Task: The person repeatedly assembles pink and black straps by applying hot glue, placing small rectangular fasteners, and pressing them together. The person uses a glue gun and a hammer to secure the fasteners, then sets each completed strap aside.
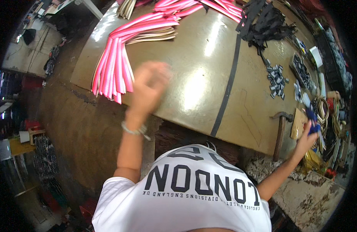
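The glossy brown bench point(209, 100) there has pink-and-white striped fabric strips point(117, 58) fanned across it — and over past a straight dark stripe point(228, 87), a tangled heap of black straps point(265, 23), scattered small grey rectangular pieces point(277, 80), a wooden-handled metal hammer point(281, 131).

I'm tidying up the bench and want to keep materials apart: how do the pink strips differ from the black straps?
The pink strips show pink-and-white stripes; the black straps look plain and dark. The pink strips lie in layered, roughly aligned bundles; the black straps form a tangled heap. Both are long, narrow pieces lying on the table.
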The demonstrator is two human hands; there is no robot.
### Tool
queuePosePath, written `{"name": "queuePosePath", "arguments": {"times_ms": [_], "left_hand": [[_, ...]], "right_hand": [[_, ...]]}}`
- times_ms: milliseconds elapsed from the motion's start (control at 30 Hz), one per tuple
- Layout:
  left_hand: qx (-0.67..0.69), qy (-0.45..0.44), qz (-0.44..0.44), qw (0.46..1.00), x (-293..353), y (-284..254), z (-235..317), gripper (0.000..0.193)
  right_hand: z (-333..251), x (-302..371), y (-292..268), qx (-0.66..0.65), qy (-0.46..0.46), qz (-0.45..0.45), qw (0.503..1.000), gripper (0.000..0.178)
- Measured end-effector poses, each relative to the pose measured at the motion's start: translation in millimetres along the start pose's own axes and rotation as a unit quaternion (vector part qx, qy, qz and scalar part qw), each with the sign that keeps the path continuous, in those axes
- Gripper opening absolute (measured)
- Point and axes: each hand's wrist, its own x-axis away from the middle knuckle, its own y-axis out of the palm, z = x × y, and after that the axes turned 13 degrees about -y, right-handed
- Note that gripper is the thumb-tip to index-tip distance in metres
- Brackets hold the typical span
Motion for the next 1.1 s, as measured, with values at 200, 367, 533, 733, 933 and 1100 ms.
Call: {"name": "queuePosePath", "arguments": {"times_ms": [200,367,533,733,933,1100], "left_hand": [[-0.238,-0.14,0.22,0.936,-117.6,-87.4,-130.0,0.044],[-0.224,-0.153,0.192,0.943,-124.3,-82.8,-160.7,0.045],[-0.256,-0.13,0.203,0.936,-125.9,-83.3,-105.3,0.04],[-0.138,0.252,0.053,0.956,-81.8,-55.4,85.9,0.017],[0.073,0.305,-0.137,0.94,-30.6,-21.8,181.4,0.013],[0.129,-0.062,-0.223,0.964,-7.3,56.7,124.3,0.018]], "right_hand": [[102.4,14.6,-23.9,0.309,0.107,-0.139,0.935,0.061],[0.5,45.0,-58.4,0.138,0.214,-0.255,0.933,0.07],[-90.5,43.3,-51.6,0.011,0.053,-0.25,0.967,0.046],[-179.6,19.1,-11.4,-0.271,-0.287,-0.101,0.914,0.029],[-222.8,30.7,31.1,-0.427,-0.335,-0.055,0.838,0.03],[-197.9,58.7,69.6,-0.355,-0.033,-0.224,0.907,0.02]]}}
